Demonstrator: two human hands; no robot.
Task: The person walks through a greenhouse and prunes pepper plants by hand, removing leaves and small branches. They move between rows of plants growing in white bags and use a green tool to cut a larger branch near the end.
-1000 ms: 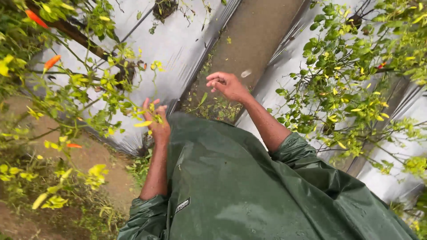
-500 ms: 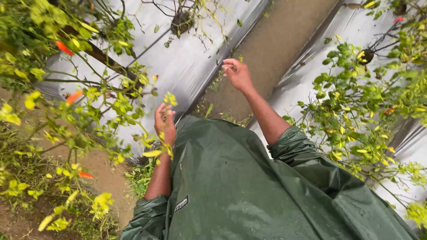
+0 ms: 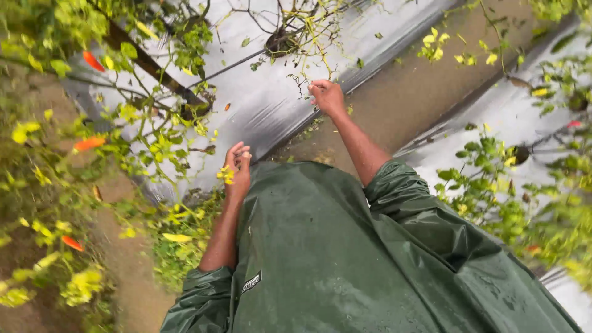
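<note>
Overhead, the head camera looks down on a person in a wet green raincoat (image 3: 345,259) standing beside a silver plastic sheet (image 3: 271,111) that covers a planting bed. The right hand (image 3: 327,97) reaches out over the sheet's edge, fingers pinched together on a thin bare twig (image 3: 303,79) of a sparse plant, probably to pick or steady it. The left hand (image 3: 238,166) sits nearer the raincoat, fingers half curled beside a sprig of yellow leaves (image 3: 226,175); whether it holds anything cannot be told. Red peppers (image 3: 92,60) hang in the bushes left of the sheet. Compared with half a second ago, the right hand has pushed farther over the sheet, and the left hand has dropped slightly.
</note>
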